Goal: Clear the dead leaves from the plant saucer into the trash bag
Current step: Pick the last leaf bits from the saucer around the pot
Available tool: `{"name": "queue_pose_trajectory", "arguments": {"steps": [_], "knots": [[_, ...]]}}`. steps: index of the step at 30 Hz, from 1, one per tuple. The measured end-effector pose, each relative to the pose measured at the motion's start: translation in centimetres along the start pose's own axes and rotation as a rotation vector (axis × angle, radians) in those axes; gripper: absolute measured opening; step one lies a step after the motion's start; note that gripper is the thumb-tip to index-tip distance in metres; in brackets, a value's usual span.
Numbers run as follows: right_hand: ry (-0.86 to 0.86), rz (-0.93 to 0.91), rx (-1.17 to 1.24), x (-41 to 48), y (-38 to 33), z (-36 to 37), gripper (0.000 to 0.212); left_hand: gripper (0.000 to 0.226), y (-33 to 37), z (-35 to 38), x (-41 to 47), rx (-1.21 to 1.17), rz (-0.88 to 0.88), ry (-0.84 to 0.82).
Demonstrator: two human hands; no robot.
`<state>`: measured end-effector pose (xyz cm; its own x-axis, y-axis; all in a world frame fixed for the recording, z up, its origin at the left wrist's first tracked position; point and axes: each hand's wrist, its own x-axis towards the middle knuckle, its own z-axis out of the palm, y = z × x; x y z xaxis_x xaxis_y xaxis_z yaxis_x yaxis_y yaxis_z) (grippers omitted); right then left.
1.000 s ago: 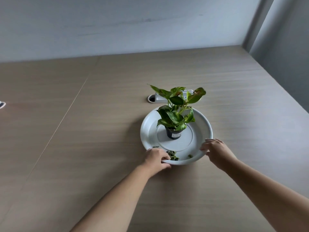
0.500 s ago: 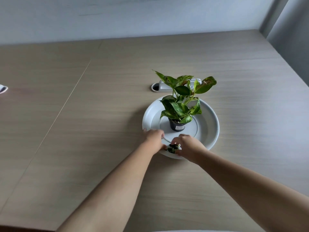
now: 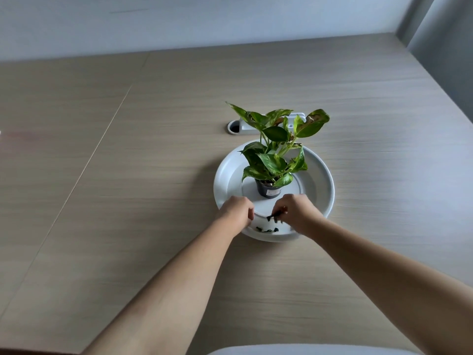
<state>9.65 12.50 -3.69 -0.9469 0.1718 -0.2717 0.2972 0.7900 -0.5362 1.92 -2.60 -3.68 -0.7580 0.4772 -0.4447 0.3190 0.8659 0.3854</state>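
A round white plant saucer [image 3: 323, 180] lies on the wooden table, with a small green plant in a black pot [image 3: 268, 191] at its middle. Dark dead leaves [image 3: 267, 229] lie in the saucer's near rim channel. My left hand [image 3: 236, 210] grips the saucer's near-left rim. My right hand [image 3: 297, 211] hovers just above the near part of the saucer, its fingertips pinched on a dark dead leaf [image 3: 273, 216] lifted off the pile. No trash bag is in view.
A white cable grommet with a dark hole [image 3: 235, 128] is set in the table behind the plant. A table seam [image 3: 84, 165] runs diagonally on the left. A wall corner rises at the far right. A pale curved object [image 3: 307, 350] shows at the bottom edge.
My right hand moved from the saucer's right rim to the near side, closed on a dead leaf and lifted it slightly. My left hand stayed on the rim. The camera view shifted.
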Motion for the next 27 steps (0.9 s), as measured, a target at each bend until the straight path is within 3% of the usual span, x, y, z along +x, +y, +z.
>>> {"name": "queue_pose_trajectory", "arguments": {"steps": [4,11,14,18,20,23,27], "knots": [[0.039,0.034,0.035,-0.6,0.9,-1.9,0.016,0.016,0.4,0.2,-0.4,-0.03,0.085,0.039],[-0.021,0.067,-0.092,-1.2,2.3,-1.8,0.028,0.024,2.4,1.0,-0.9,-0.008,0.124,-0.034],[-0.019,0.065,-0.116,-1.3,2.8,-1.8,0.029,0.012,3.1,1.2,-0.9,0.077,0.092,-0.065],[0.02,0.086,-0.084,-1.2,3.3,-2.0,0.03,0.046,4.4,2.0,-0.5,0.248,0.023,-0.084],[0.048,0.091,-0.063,-1.2,3.5,-2.1,0.031,0.052,5.1,2.6,-0.3,0.303,-0.008,-0.078],[0.071,0.096,-0.051,-1.2,3.8,-2.4,0.032,0.027,5.7,2.8,-0.2,0.302,-0.042,-0.038],[0.047,0.086,-0.068,-1.2,4.1,-2.4,0.029,0.031,5.6,2.7,-0.3,0.196,-0.033,-0.027]]}}
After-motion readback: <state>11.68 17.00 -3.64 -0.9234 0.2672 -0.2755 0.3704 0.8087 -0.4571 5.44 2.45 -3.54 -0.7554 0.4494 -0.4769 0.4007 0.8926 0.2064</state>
